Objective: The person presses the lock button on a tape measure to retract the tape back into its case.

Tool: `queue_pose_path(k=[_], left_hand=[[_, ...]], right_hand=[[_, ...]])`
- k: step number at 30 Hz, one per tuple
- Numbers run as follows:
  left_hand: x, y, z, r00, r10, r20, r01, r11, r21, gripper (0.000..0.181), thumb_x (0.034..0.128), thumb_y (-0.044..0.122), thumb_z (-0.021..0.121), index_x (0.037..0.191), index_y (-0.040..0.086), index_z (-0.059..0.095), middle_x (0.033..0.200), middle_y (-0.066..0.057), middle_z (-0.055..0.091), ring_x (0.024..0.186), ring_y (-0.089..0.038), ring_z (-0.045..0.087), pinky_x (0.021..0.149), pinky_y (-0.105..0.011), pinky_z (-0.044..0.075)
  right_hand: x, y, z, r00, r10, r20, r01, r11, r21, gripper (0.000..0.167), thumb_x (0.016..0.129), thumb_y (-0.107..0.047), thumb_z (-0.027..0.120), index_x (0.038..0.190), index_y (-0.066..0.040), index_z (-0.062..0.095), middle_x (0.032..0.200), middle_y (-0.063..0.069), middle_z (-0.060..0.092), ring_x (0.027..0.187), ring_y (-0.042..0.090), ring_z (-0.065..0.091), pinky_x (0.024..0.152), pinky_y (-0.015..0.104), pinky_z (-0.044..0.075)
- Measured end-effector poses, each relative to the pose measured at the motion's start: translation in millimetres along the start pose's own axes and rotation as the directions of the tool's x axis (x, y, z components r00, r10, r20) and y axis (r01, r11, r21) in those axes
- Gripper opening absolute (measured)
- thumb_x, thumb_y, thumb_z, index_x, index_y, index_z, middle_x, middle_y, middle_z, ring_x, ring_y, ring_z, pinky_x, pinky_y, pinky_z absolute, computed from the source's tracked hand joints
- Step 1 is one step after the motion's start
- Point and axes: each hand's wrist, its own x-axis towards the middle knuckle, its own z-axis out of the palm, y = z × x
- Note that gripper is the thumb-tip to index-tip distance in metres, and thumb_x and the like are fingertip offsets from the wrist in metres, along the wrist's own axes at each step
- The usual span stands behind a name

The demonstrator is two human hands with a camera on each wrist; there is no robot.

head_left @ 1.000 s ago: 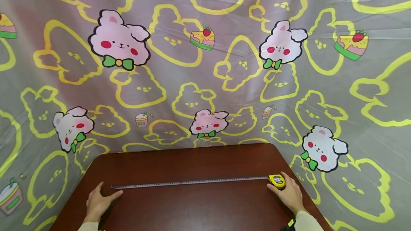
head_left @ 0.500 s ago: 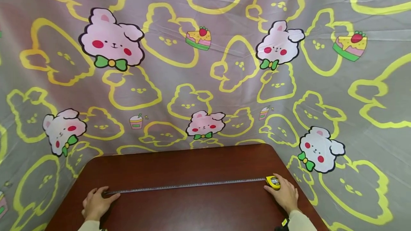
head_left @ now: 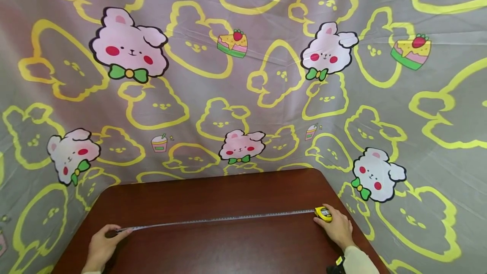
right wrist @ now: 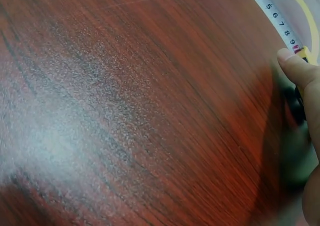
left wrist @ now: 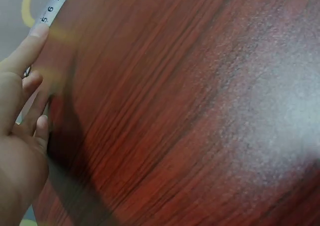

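Observation:
A yellow tape measure sits at the right of the brown table, gripped by my right hand. Its pale metal blade runs out leftward across the tabletop. At the far end my left hand pinches the blade's tip between thumb and fingers. In the left wrist view, the thumb lies on the blade near the printed 5, and the tip itself is hidden. The right wrist view shows the right thumb beside the blade's mouth, with most of the case out of sight.
The dark reddish-brown wooden table has rounded far corners. A grey cloth printed with white bunnies and yellow outlines hangs behind it and along both sides. Glare spots lie on the wood in both wrist views.
My left hand has closed on the blade's tip, drawn it a little to the left and lifted that end slightly. My right hand keeps its hold on the case. The head view has shifted slightly.

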Motion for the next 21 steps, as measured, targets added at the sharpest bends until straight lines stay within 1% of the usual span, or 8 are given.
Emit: queue_pose_path(k=[2, 5, 9, 11, 13, 16, 18, 21], left_hand=[[-1.0, 1.1, -1.2, 1.000, -0.009, -0.015, 0.009, 0.999, -0.032, 0.050, 0.0796, 0.036, 0.092, 0.102, 0.000, 0.067, 0.100, -0.010, 0.067, 0.085, -0.018, 0.057, 0.070, -0.029, 0.045], [-1.8, 3.1, -4.3, 1.000, -0.015, -0.018, 0.014, 0.998, -0.068, 0.045, 0.0787, 0.031, 0.093, 0.098, 0.000, 0.067, 0.092, -0.004, 0.068, 0.078, -0.009, 0.056, 0.065, -0.024, 0.044], [-0.8, 8.1, -10.7, 0.999, -0.038, 0.023, 0.039, 0.995, -0.091, 0.047, 0.0786, 0.035, 0.093, 0.098, 0.002, 0.066, 0.088, -0.003, 0.068, 0.079, -0.011, 0.057, 0.065, -0.027, 0.045], [-0.7, 10.8, -14.5, 0.998, -0.044, 0.046, 0.048, 0.995, -0.084, 0.051, 0.0784, 0.039, 0.092, 0.100, 0.002, 0.066, 0.089, -0.003, 0.068, 0.081, -0.013, 0.057, 0.066, -0.029, 0.046], [-1.5, 13.4, -17.7, 0.997, -0.045, 0.057, 0.050, 0.996, -0.077, 0.055, 0.0778, 0.042, 0.093, 0.106, 0.001, 0.067, 0.092, -0.003, 0.069, 0.083, -0.013, 0.057, 0.067, -0.029, 0.046], [-4.3, 18.5, -21.4, 0.999, -0.018, 0.048, 0.022, 0.997, -0.077, 0.061, 0.0796, 0.041, 0.091, 0.117, -0.002, 0.068, 0.094, -0.004, 0.068, 0.085, -0.014, 0.056, 0.066, -0.029, 0.047], [-6.2, 22.1, -22.9, 1.000, -0.007, 0.027, 0.009, 0.997, -0.082, 0.063, 0.0806, 0.041, 0.091, 0.122, -0.001, 0.068, 0.094, -0.002, 0.066, 0.084, -0.014, 0.055, 0.065, -0.029, 0.046], [-8.4, 26.8, -25.1, 1.000, 0.005, 0.002, -0.005, 0.996, -0.087, 0.063, 0.0818, 0.042, 0.090, 0.123, -0.001, 0.067, 0.093, -0.001, 0.064, 0.082, -0.013, 0.054, 0.064, -0.029, 0.046]], right_hand=[[0.4, -0.8, -2.0, 1.000, -0.002, 0.003, 0.002, 1.000, 0.003, 0.076, 0.086, -0.050, 0.082, 0.144, -0.009, 0.055, 0.135, 0.030, 0.057, 0.120, 0.052, 0.050, 0.097, 0.074, 0.029], [2.4, -0.3, -4.5, 1.000, -0.006, 0.013, 0.006, 1.000, 0.004, 0.077, 0.084, -0.050, 0.084, 0.144, -0.008, 0.056, 0.135, 0.030, 0.058, 0.118, 0.051, 0.052, 0.093, 0.073, 0.032], [5.4, 0.9, -9.4, 0.999, -0.034, 0.007, 0.034, 0.999, 0.006, 0.076, 0.084, -0.045, 0.085, 0.144, -0.008, 0.056, 0.132, 0.029, 0.059, 0.114, 0.047, 0.056, 0.087, 0.067, 0.040], [6.3, 0.7, -12.8, 0.998, -0.056, -0.001, 0.056, 0.998, 0.011, 0.076, 0.084, -0.044, 0.086, 0.143, -0.006, 0.056, 0.130, 0.029, 0.060, 0.110, 0.045, 0.058, 0.084, 0.064, 0.043], [6.8, 0.0, -16.4, 0.998, -0.069, 0.001, 0.069, 0.997, 0.024, 0.074, 0.085, -0.041, 0.086, 0.143, -0.005, 0.056, 0.130, 0.029, 0.060, 0.109, 0.044, 0.058, 0.084, 0.062, 0.045], [6.7, -2.6, -22.2, 0.996, -0.083, 0.015, 0.083, 0.995, 0.049, 0.073, 0.086, -0.037, 0.086, 0.143, -0.003, 0.056, 0.129, 0.029, 0.060, 0.107, 0.042, 0.058, 0.087, 0.060, 0.046], [6.8, -4.7, -25.6, 0.995, -0.096, 0.021, 0.094, 0.993, 0.067, 0.072, 0.087, -0.033, 0.086, 0.143, -0.001, 0.055, 0.128, 0.029, 0.059, 0.108, 0.042, 0.058, 0.089, 0.060, 0.046], [6.7, -8.2, -30.0, 0.994, -0.108, 0.017, 0.106, 0.991, 0.085, 0.071, 0.087, -0.030, 0.086, 0.143, 0.001, 0.054, 0.128, 0.030, 0.058, 0.108, 0.043, 0.057, 0.091, 0.060, 0.046]])
